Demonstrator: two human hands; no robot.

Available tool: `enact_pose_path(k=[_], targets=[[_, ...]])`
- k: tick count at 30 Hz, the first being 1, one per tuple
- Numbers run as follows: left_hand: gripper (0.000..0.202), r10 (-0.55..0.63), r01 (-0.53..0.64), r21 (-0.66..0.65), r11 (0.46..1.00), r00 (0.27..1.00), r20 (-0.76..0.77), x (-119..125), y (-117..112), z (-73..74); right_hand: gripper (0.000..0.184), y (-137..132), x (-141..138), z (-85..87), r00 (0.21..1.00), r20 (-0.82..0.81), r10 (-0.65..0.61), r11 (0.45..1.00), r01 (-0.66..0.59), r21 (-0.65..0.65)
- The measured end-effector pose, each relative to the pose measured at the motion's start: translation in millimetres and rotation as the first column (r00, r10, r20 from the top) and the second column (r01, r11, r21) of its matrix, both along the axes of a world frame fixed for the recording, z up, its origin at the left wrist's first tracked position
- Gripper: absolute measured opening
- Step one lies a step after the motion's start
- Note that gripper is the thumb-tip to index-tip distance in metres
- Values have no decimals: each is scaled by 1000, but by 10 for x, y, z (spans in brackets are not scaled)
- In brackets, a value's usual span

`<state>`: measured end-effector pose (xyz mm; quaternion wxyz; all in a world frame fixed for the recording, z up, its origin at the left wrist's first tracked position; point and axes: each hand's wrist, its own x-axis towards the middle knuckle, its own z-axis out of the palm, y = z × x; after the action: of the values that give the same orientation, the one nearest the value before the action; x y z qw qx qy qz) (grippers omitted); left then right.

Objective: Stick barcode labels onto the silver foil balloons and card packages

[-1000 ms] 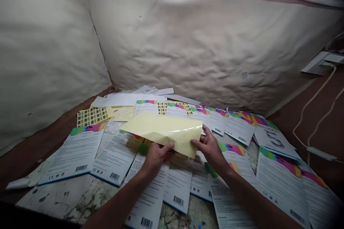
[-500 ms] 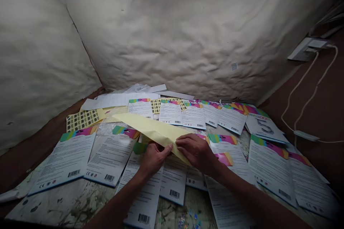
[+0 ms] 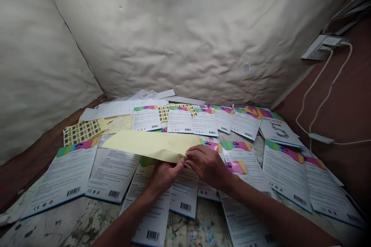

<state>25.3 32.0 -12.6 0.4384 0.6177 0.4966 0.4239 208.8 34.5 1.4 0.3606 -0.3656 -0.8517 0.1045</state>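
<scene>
The yellow sheet (image 3: 150,144) is held above the white packets (image 3: 69,179) on the worktop (image 3: 89,216). Its near edge is clamped between thumb and fingers of the left hand (image 3: 165,175); its right end is pinched by the fingertips of the right hand (image 3: 209,164). The sheet is judged light, flexible and easily creased, and is best gripped by its edges. The left end is unsupported. Room for movement is provided above the packets, short of the wall (image 3: 179,46).
</scene>
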Motion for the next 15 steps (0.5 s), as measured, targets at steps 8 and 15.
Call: enact_pose_path(k=[8, 15], targets=[[28, 29, -29, 42, 999, 1000, -7, 2, -35, -37, 10, -20, -14, 14, 1000, -22, 3, 1000, -3, -5], [22, 35, -30, 49, 998, 994, -108, -17, -82, -46, 11, -41, 41, 63, 999, -7, -35, 999, 35, -22]])
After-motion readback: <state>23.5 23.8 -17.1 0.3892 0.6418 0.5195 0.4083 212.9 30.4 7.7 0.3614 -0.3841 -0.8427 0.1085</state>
